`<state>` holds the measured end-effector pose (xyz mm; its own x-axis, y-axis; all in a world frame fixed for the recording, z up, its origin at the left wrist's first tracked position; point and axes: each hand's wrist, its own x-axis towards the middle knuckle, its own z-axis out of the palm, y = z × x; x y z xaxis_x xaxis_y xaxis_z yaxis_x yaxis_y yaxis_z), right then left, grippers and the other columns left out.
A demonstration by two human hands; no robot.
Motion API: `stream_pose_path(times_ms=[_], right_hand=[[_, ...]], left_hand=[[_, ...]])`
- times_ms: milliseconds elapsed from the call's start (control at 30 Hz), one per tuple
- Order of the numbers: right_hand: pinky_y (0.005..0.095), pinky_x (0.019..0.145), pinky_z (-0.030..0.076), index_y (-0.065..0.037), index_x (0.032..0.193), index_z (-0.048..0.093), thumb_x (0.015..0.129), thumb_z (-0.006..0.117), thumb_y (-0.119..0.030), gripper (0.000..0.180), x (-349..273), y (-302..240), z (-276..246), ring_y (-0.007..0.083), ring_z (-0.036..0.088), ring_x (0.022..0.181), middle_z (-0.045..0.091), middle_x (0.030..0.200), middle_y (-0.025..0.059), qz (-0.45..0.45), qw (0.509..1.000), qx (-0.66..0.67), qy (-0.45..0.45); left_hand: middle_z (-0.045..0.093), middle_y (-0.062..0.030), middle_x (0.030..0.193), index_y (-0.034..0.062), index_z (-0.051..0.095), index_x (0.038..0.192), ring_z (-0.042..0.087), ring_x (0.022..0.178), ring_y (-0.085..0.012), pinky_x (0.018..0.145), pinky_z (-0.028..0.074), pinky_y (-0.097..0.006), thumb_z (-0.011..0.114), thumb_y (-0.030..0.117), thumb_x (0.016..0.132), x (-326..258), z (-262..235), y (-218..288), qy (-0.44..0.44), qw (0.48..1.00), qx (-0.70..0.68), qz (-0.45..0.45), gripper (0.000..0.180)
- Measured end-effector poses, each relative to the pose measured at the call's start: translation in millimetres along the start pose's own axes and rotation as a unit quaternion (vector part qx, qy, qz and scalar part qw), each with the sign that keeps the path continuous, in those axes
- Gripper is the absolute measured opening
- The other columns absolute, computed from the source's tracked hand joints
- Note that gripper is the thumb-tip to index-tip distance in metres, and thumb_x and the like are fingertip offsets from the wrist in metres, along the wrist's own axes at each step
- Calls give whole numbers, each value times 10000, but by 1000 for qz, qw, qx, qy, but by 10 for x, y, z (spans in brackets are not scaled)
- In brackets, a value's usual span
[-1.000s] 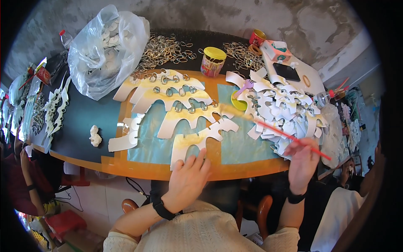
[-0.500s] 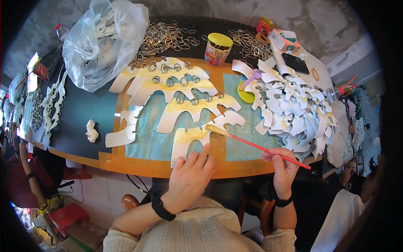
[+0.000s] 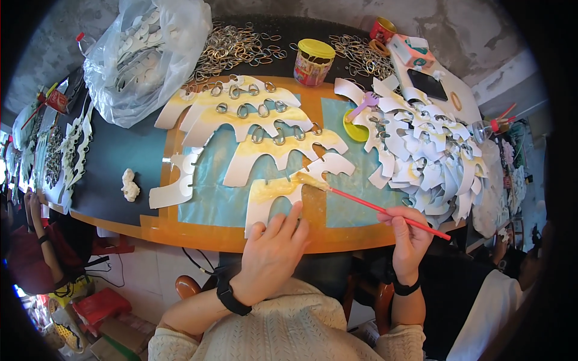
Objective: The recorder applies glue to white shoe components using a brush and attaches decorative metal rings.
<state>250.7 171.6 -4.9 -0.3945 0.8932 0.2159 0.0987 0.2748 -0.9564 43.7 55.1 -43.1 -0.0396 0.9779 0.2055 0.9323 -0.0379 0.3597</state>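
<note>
My right hand (image 3: 410, 240) grips the red handle of a brush (image 3: 373, 208) whose tip, coated in yellowish paste, touches the upper right part of a white arched cut-out piece (image 3: 259, 207). Yellow paste covers that piece's upper band. My left hand (image 3: 274, 246) lies with fingers stretched out, fingertips on the piece's lower edge by its arch. Just beyond, another white piece (image 3: 330, 164) lies partly under the neighbouring ones. Farther off, overlapping yellow-smeared pieces (image 3: 241, 159) carry metal rings (image 3: 263, 110) along their upper edges.
To the right rises a heap of white pieces (image 3: 421, 156), beside a yellow-green dish (image 3: 356, 129) with a purple fork (image 3: 365, 105). A yellow-lidded tub (image 3: 314, 63), loose rings (image 3: 235, 51) and a clear bag (image 3: 144, 66) stand at the back. A crumpled white wad (image 3: 129, 185) lies left.
The whole view has shifted slightly. The brush tip stays at about the same spot on the piece, and my left hand remains in place.
</note>
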Motion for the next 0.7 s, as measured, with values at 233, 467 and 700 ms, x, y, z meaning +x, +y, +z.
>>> stream_pose_path(times_ms=[233,467,700], right_hand=[[285,794,514,56,1006,623,943,554,-39,134,13,-5,-76,195,671,852,663,931,141,-11,999,-39,32],[273,787,510,59,1004,620,947,540,-39,139,-19,-22,-10,187,665,838,655,931,132,-23,999,-42,-10],[269,788,507,59,1008,618,951,535,-43,143,1,-28,-114,185,665,841,647,939,126,-35,996,-62,53]], left_hand=[[552,-86,1323,78,589,1125,549,992,-201,761,360,-355,704,216,786,4,-6,2,1,1000,4,-2,384],[553,-86,1318,83,582,1102,539,990,-181,758,354,-335,691,231,795,7,3,9,0,1000,20,3,358],[549,-86,1323,81,590,1107,546,989,-204,760,358,-355,714,205,774,16,-19,21,-6,1000,6,-2,376]])
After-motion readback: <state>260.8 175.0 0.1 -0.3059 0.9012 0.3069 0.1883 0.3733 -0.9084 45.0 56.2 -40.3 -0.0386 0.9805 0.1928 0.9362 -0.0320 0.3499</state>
